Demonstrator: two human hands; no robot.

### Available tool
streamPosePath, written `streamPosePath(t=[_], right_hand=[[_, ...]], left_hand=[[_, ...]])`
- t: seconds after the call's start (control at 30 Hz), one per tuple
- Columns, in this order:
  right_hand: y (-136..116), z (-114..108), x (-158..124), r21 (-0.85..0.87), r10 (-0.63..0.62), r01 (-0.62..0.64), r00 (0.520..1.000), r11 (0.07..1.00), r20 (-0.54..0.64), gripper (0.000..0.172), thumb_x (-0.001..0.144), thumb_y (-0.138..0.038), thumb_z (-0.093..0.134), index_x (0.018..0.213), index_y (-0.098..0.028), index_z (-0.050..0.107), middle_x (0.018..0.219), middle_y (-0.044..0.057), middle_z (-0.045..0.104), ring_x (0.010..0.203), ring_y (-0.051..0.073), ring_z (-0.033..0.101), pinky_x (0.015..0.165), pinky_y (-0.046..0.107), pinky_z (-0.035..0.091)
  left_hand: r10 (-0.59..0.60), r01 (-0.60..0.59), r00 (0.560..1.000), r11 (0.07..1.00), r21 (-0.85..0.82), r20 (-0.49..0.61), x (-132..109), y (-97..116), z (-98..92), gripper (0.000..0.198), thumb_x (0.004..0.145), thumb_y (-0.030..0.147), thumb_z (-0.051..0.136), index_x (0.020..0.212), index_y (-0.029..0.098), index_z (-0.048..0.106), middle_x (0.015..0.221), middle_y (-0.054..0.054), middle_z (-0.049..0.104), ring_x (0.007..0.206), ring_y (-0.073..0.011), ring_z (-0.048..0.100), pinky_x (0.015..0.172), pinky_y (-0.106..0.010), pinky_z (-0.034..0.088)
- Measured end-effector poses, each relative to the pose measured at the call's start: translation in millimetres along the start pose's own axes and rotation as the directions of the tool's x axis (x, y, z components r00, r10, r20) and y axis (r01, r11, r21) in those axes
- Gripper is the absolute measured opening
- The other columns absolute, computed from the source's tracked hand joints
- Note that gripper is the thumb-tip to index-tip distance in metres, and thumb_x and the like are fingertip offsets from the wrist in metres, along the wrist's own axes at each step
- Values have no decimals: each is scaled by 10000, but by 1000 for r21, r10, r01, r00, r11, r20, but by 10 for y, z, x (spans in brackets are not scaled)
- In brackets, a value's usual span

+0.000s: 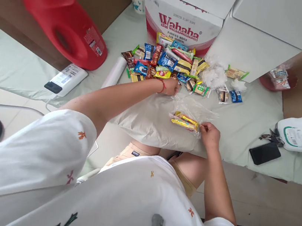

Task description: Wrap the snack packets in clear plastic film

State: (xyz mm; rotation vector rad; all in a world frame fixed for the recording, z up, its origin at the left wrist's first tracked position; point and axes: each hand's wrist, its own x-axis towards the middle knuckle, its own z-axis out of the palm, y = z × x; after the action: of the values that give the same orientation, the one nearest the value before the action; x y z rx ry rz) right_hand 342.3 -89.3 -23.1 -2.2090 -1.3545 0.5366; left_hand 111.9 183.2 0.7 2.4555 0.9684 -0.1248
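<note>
Two yellow packets (185,122) lie just beside the right fingers (205,126).

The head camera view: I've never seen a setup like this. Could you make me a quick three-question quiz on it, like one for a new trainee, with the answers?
1. What see-through thing does the right hand pinch?
2. Multiple choice: which wrist wears the red band?
A) left
B) right
C) both
3. Fill in the blank: the largest red word on the box behind the snack pile is ____.

Key:
1: a clear plastic bag
2: A
3: Wahaha
</note>
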Motion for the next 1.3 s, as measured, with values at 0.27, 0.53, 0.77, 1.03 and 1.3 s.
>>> streamPosePath(t=[0.27,0.53,0.77,1.03,1.3], right_hand=[[-455,-365,-300,-113,-240,214,901,970,-360,315,978,-327,463,1058,-191,736,1136,148,659,969,248,643,900,408,510],[-676,79,-987,-127,-499,482,845,867,-195,275,1012,-286,503,1218,-241,681,1151,125,686,1114,275,599,991,466,487],[-300,64,-888,-166,-465,448,881,878,-81,384,984,-497,606,1240,-223,688,1096,116,693,1098,297,541,986,474,460],[-277,-67,-620,-21,-463,463,884,886,-69,234,1004,-383,560,973,-255,753,897,56,712,1008,256,536,921,406,472],[-393,-197,-557,-33,-512,511,859,859,-1,349,980,-545,585,1112,-242,698,1069,92,706,1073,273,562,975,440,474]], left_hand=[[-62,56,995,996,-69,-84,-6,57,179,225,669,257,590,844,226,726,825,-43,746,841,-219,642,796,-306,500],[172,-212,921,974,-79,-350,-451,294,47,507,706,238,579,1198,193,692,1274,-130,688,1172,-305,612,1004,-427,482],[640,-641,767,760,-108,-46,-1280,686,204,735,824,611,670,1497,353,529,1502,-70,608,1457,-310,480,1303,-494,70],[528,-521,847,848,98,-64,-1337,271,346,491,715,552,785,1139,305,785,1103,-95,714,1277,-355,537,1280,-595,21],[332,-295,897,941,164,-292,-1383,179,253,236,719,183,610,913,201,744,1273,-138,656,1412,-387,455,1259,-653,93]])
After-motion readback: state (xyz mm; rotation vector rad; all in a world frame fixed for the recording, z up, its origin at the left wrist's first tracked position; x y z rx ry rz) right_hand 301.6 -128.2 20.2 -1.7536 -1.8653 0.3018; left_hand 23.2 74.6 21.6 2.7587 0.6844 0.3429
